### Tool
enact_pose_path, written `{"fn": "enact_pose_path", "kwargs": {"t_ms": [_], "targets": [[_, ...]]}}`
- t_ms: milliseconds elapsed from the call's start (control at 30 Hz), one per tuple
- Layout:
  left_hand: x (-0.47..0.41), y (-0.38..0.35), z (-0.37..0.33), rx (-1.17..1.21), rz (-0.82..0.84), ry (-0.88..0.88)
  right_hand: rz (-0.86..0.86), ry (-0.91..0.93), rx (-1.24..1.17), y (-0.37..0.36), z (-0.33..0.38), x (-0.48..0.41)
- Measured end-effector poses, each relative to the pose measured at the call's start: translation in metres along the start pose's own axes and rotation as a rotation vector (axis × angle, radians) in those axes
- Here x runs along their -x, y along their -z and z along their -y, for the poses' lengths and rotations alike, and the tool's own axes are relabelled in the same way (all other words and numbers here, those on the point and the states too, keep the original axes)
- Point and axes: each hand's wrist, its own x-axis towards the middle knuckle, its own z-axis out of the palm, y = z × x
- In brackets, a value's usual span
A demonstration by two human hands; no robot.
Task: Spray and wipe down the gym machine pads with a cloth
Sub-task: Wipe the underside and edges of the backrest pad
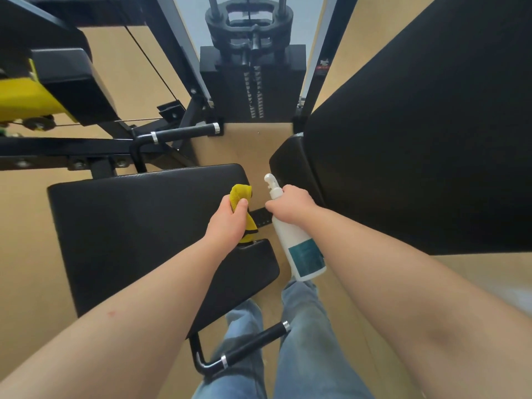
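While left hand (229, 223) bunches yellow cloth (241, 197) mid-frame over seat pad (129, 226) edge — ready for wiping — right hand (290, 201) grips spray bottle (296, 240) neck, nozzle aimed toward upper-right back pad (417, 154).

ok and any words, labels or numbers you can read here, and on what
None legible.
Teal label on the spray bottle: print too blurred.
Sticker on the frame upright: too small.
Weight stack markings: blurred, no numbers readable.
Yellow cloth: no text visible.
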Motion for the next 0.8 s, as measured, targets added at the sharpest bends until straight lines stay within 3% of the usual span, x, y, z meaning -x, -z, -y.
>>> {"fn": "enact_pose_path", "kwargs": {"t_ms": [367,567,800], "targets": [[0.005,0.011,0.007,-0.004,0.006,0.016,-0.148,0.003,-0.005,0.004,-0.001,0.013],[0.015,0.019,0.015,-0.022,0.025,-0.010,-0.094,-0.003,0.045,-0.009,-0.014,0.031],[0.033,0.032,0.031,-0.046,0.083,-0.008,-0.160,-0.076,-0.022,-0.026,-0.035,0.068]]}}
